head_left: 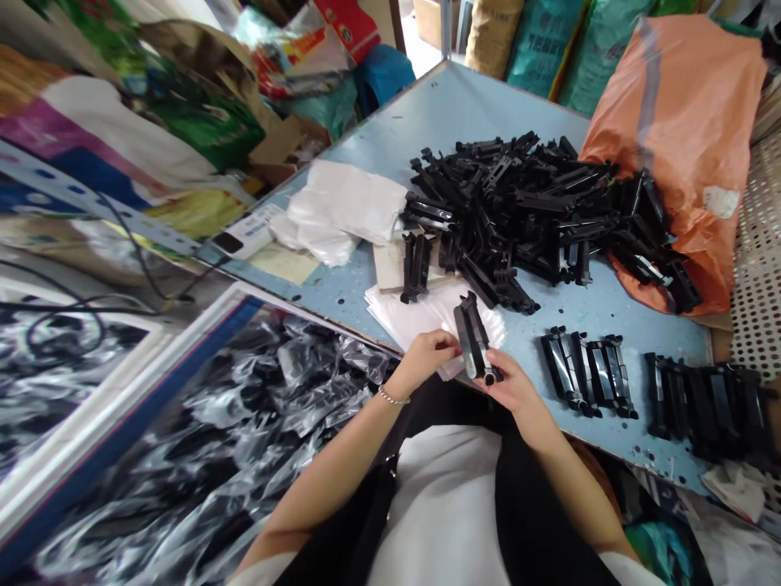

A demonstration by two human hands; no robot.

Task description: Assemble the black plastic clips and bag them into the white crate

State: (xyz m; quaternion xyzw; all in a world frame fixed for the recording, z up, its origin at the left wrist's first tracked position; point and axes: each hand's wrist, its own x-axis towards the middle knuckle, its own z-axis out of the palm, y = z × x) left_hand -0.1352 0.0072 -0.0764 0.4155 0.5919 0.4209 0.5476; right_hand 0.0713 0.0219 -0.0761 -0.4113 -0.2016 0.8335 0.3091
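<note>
My right hand (511, 381) is closed around the lower end of a long black plastic part (471, 335), which stands tilted near the table's front edge. To its left, my left hand (429, 356) has its thumb and fingers pinched together on the edge of a thin clear plastic bag (450, 368). That bag lies by a fanned stack of plastic bags (399, 313), partly behind the black part. Another black part (416, 267) rests on a small cardboard piece (387, 262) just beyond the stack.
A large heap of black parts (506, 203) covers the blue table (488, 98), beside an orange sack (677, 106). Rows of black parts (589, 370) lie at right. White bags (345, 203) sit at left. Below the left edge is a bin of bagged parts (244, 439).
</note>
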